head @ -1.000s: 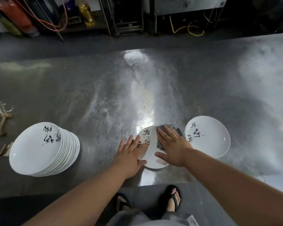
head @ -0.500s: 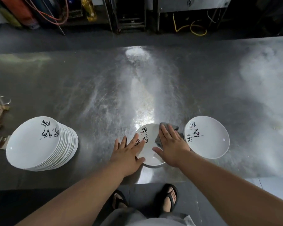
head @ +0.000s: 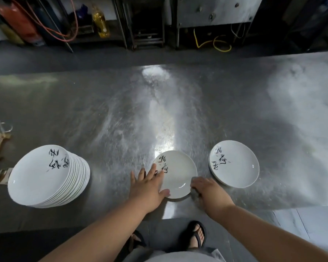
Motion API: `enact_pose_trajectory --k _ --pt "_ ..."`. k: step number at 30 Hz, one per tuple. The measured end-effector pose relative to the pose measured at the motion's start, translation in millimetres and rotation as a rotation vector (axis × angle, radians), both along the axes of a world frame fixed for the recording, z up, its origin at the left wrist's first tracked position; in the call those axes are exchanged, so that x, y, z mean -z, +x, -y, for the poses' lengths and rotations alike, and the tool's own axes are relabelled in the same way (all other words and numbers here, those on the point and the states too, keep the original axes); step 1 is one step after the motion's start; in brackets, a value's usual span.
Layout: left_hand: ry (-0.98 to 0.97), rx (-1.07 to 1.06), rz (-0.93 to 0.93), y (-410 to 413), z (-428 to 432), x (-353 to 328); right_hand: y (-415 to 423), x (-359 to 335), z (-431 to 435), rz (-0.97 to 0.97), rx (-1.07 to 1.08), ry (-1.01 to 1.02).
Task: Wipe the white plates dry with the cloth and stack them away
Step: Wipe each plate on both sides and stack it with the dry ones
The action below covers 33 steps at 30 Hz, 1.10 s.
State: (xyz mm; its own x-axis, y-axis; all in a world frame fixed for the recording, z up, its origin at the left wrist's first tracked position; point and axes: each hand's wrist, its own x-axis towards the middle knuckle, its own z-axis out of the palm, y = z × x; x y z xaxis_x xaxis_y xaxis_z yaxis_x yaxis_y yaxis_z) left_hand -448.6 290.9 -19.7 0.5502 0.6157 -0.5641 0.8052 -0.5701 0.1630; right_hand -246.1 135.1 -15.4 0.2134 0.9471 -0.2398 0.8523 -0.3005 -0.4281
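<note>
We steady the plate [head: 180,167] at lower centre.
Left hand [head: 148,188] flat, fingers wide; right hand [head: 210,193] curled, hold unclear. A push could slide it off the surface [head: 102,120].

A commercial kitchen: wide steel worktable [head: 102,114], tall plate stack [head: 45,176], oil bottle [head: 100,21], steel equipment [head: 216,12].

Plate layout on the steel table [head: 178,103]
Plate stack [head: 45,175] at left; single plate [head: 178,173] at centre, near the front edge; two stacked plates [head: 235,164] to its right, not touching.
</note>
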Motion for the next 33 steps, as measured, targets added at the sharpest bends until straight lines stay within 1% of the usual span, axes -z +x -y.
enact_pose_trajectory --k 2,4,5,6,8,9,11,13,15,17,19,21,23,25,26,27,30,31,33 --pt "0.054 -0.098 0.129 1.2 -0.5 -4.5 0.6 -16.7 -17.8 -0.163 0.211 -0.129" --pt "0.081 -0.262 0.255 5.6 -5.4 -12.5 3.2 -28.1 -31.9 -0.247 0.38 -0.213" --pt "0.037 -0.378 0.302 8.2 -11.8 -10.3 6.6 -32.4 -38.1 -0.265 0.436 -0.276" --pt "-0.043 -0.509 0.31 11.3 -18.9 -8.1 10.0 -33.1 -45.1 -0.261 0.449 -0.302" --pt "-0.212 -0.705 0.275 16.9 -35.0 -3.9 13.0 -35.1 -58.2 -0.226 0.415 -0.433" --pt "-0.293 -0.779 0.258 19.1 -41.6 -3.1 14.1 -35.6 -63.0 -0.276 0.446 -0.474" --pt "-0.458 -0.905 0.237 24.3 -48.7 -2.9 15.5 -28.9 -67.7 -0.419 0.556 -0.496" --pt "-0.543 -0.999 0.235 28.0 -52.5 -5.9 17.3 -15.8 -73.7 -0.562 0.653 -0.489" --pt "-0.58 -1.069 0.255 30.5 -53.8 -10.2 17.1 -6.4 -77.2 -0.561 0.669 -0.485" --pt "-0.623 -1.168 0.317 31.8 -52.5 -19.2 21.3 8.3 -76.2 -0.603 0.689 -0.444" --pt "-0.652 -1.261 0.428 29.4 -52.2 -26.9 20.6 -2.8 -73.8 -0.685 0.758 -0.377" --pt "-0.666 -1.336 0.58 25.5 -52.7 -34.4 12.9 -32.9 -69.9 -0.737 0.809 -0.278" --pt "-0.698 -1.384 0.717 21.1 -52.8 -40.3 9.7 -43.1 -62.4 -0.723 0.799 -0.178" --pt "-0.745 -1.392 0.816 17.6 -51.3 -44.8 5.5 -50.6 -54.5 -0.724 0.74 -0.096" --pt "-0.763 -1.39 0.861 15.3 -50.3 -45.4 4.3 -49.8 -52.0 -0.68 0.705 -0.079" --pt "-0.784 -1.395 0.909 13.5 -48.2 -47.2 2.6 -51.8 -50.2 -0.623 0.665 -0.079" --pt "-0.887 -1.404 1.011 5.1 -43.6 -48.1 -1.7 -57.9 -48.5 -0.433 0.584 -0.175" --pt "-0.923 -1.398 1.027 1.0 -41.9 -48.3 -2.0 -59.2 -48.4 -0.403 0.585 -0.199" --pt "-0.966 -1.368 1.034 -8.6 -39.5 -52.2 -1.1 -63.0 -50.0 -0.404 0.621 -0.165"
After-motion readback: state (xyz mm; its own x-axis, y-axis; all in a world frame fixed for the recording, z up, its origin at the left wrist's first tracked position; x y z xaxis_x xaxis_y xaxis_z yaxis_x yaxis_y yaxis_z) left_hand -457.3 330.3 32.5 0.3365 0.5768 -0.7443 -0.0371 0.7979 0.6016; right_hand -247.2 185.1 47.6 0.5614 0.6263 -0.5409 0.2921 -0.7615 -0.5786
